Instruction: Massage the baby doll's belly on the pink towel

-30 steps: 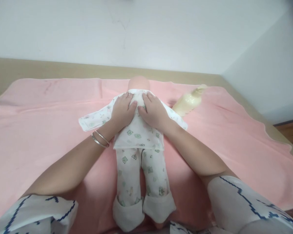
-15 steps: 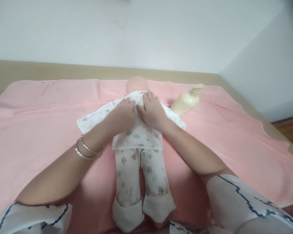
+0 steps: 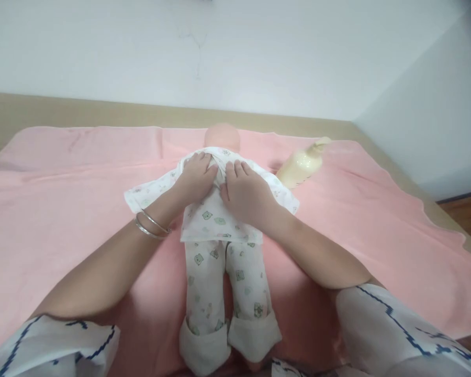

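A baby doll [image 3: 222,137] lies face down, its bald head pointing away from me. It wears a white printed top [image 3: 215,222] and matching trousers [image 3: 205,272] with the cuffs turned up. On the left of the upper back my left hand [image 3: 196,178] lies flat, fingers stretched toward the doll's neck. My right hand [image 3: 248,193] rests palm down on the right of the back, fingers extended. A fold of the top is bunched between the two hands. Neither hand holds anything that I can see.
A pale yellow pump bottle [image 3: 300,166] lies on its side to the right of the doll. Under everything spreads a pink sheet [image 3: 70,225] on a beige surface [image 3: 121,108]. A white wall [image 3: 102,47] rises behind.
My right hand has slid slightly down the doll's back. My left hand has moved up a little and its fingers have flattened. The cloth between them is more bunched.
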{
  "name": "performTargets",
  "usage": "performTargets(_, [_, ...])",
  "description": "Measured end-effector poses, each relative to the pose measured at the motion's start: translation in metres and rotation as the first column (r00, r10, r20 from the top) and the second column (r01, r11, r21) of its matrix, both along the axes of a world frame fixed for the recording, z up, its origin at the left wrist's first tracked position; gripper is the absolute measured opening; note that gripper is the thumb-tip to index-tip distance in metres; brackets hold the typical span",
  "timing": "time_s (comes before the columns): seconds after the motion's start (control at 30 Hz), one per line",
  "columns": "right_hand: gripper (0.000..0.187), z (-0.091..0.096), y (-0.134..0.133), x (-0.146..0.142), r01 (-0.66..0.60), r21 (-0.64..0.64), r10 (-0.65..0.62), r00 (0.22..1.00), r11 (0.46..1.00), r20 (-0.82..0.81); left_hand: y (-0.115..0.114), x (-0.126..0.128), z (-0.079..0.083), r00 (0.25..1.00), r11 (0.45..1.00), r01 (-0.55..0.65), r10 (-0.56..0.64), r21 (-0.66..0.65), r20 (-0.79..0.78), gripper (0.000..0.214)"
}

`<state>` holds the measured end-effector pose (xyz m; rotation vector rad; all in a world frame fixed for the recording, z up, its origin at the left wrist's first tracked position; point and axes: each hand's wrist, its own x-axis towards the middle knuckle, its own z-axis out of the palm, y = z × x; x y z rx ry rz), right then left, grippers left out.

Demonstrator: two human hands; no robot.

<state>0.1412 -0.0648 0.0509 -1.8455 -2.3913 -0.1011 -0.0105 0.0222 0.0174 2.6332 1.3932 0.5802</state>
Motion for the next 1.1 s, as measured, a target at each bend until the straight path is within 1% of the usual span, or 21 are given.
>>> performTargets(0.1, [0.057, 0.006, -0.001, -0.003, 0.048, -0.006, -0.048, 0.998, 0.999, -0.043, 0.0, 0.0, -0.006, 0.999, 0.999, -0.039, 0.039, 0.001, -0.023, 0.04])
performTargets(0.2, [0.048, 0.012, 0.007, -0.001, 0.089, -0.066, -0.096, 0.988, 0.994, -0.117, -0.005, 0.0, -0.005, 0.996, 0.999, 0.011, -0.007, 0.053, -0.087, 0.041])
performTargets(0.3, [0.044, 0.014, 0.019, 0.006, 0.137, -0.097, -0.152, 0.974, 0.986, -0.166, -0.017, -0.001, 0.006, 0.976, 0.989, 0.087, -0.06, 0.119, -0.21, 0.041])
performTargets(0.37, [0.044, 0.013, 0.027, 0.012, 0.156, -0.113, -0.175, 0.967, 0.981, -0.185, -0.027, -0.001, 0.017, 0.962, 0.985, 0.119, -0.083, 0.124, -0.262, 0.04])
performTargets(0.47, [0.05, 0.011, 0.036, 0.019, 0.149, -0.153, -0.181, 0.958, 0.977, -0.221, -0.038, -0.003, 0.03, 0.961, 0.985, 0.171, -0.158, 0.037, -0.229, 0.036])
performTargets(0.53, [0.051, 0.01, 0.038, 0.021, 0.13, -0.166, -0.167, 0.958, 0.978, -0.233, -0.039, -0.004, 0.033, 0.965, 0.981, 0.192, -0.192, -0.015, -0.18, 0.034])
performTargets(0.6, [0.05, 0.01, 0.038, 0.021, 0.12, -0.158, -0.153, 0.965, 0.98, -0.215, -0.035, -0.004, 0.031, 0.968, 0.981, 0.195, -0.194, -0.014, -0.16, 0.034])
performTargets(0.7, [0.048, 0.011, 0.034, 0.018, 0.12, -0.125, -0.14, 0.976, 0.985, -0.165, -0.027, -0.003, 0.022, 0.966, 0.979, 0.193, -0.179, 0.061, -0.186, 0.037])
performTargets(0.8, [0.046, 0.011, 0.024, 0.011, 0.124, -0.07, -0.131, 0.984, 0.99, -0.117, -0.019, -0.002, 0.015, 0.973, 0.984, 0.145, -0.123, 0.102, -0.195, 0.041])
performTargets(0.87, [0.046, 0.01, 0.014, 0.005, 0.113, -0.015, -0.113, 0.99, 0.994, -0.079, -0.016, -0.001, 0.014, 0.984, 0.994, 0.091, -0.081, 0.056, -0.16, 0.043])
performTargets(0.97, [0.05, 0.007, -0.002, -0.005, 0.072, 0.058, -0.071, 0.997, 0.996, -0.011, -0.015, 0.002, 0.016, 0.996, 0.998, -0.023, 0.018, -0.055, -0.089, 0.046])
performTargets(1.03, [0.052, 0.006, -0.008, -0.009, 0.051, 0.07, -0.052, 0.999, 0.996, 0.013, -0.017, 0.005, 0.016, 0.994, 0.99, -0.106, 0.102, -0.095, -0.043, 0.048])
performTargets(1.1, [0.053, 0.005, -0.008, -0.009, 0.038, 0.058, -0.037, 0.999, 0.998, -0.016, -0.019, 0.009, 0.013, 0.985, 0.98, -0.168, 0.171, -0.105, 0.021, 0.05])
